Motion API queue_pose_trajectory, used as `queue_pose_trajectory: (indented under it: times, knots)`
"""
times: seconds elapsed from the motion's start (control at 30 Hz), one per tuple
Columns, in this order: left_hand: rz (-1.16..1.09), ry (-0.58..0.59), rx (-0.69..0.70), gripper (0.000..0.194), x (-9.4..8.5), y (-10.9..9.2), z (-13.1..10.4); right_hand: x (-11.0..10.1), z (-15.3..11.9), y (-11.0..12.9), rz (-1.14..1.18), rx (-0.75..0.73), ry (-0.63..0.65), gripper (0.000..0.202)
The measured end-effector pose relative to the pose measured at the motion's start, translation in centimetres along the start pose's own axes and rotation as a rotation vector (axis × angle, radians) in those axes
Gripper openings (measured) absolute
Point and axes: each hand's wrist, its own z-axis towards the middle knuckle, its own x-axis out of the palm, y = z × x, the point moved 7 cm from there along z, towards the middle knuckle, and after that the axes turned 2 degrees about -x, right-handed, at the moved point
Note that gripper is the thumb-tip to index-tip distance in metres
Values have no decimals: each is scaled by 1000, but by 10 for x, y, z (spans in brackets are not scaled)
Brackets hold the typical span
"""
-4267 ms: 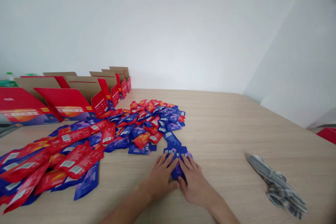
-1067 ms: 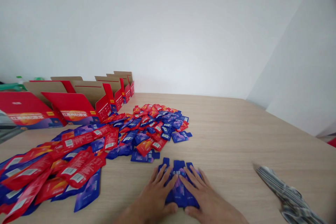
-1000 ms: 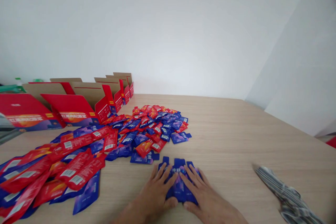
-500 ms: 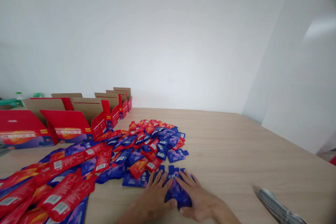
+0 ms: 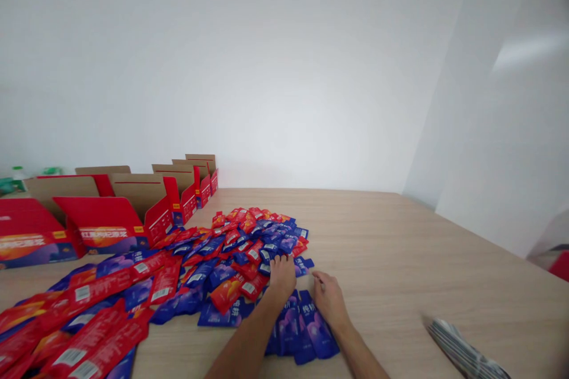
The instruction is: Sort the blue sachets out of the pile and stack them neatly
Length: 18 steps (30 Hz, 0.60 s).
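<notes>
Just in front of me, several blue pouches (image 5: 291, 325) lie side by side, overlapping, flat on the table. My left hand (image 5: 283, 275) reaches across them to the near right edge of a mixed pile of red and blue pouches (image 5: 231, 249). Its bent fingers cover part of a blue pouch (image 5: 303, 266); whether they grip it is hidden. My right hand (image 5: 329, 299) is beside the row's upper right, fingers curled in near the thumb. What it holds, if anything, does not show.
Open red cartons (image 5: 109, 216) with brown insides stand in a line at the back left. Larger red pouches (image 5: 106, 337) are heaped at the left front. A grey striped bundle (image 5: 464, 346) lies on the wooden table (image 5: 377, 249) at right. Green-capped bottles (image 5: 18, 177) are at far left.
Both hands have lifted from the blue pouches in front, where they lay spread. The left moved forward to the pile's edge, the right forward too; their fingers are now bent.
</notes>
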Motion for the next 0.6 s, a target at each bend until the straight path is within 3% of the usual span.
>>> queue_pose_trajectory:
  times: [0.17,0.3,0.47,0.6]
  knots:
    - [-217,-61,-43,28,-11,8,7,-9,0,-2,22,31,-32,42]
    - [-464,-72,-48,22,-21,10,3,-17,1,10,86,55,-39,49]
    - [-757,103,-31,21,1,4,-30,-25,-7,29,571,161,43,58]
    - [-898,255,15,28,11,-4,-58,-30,-14,34,745,223,96,67]
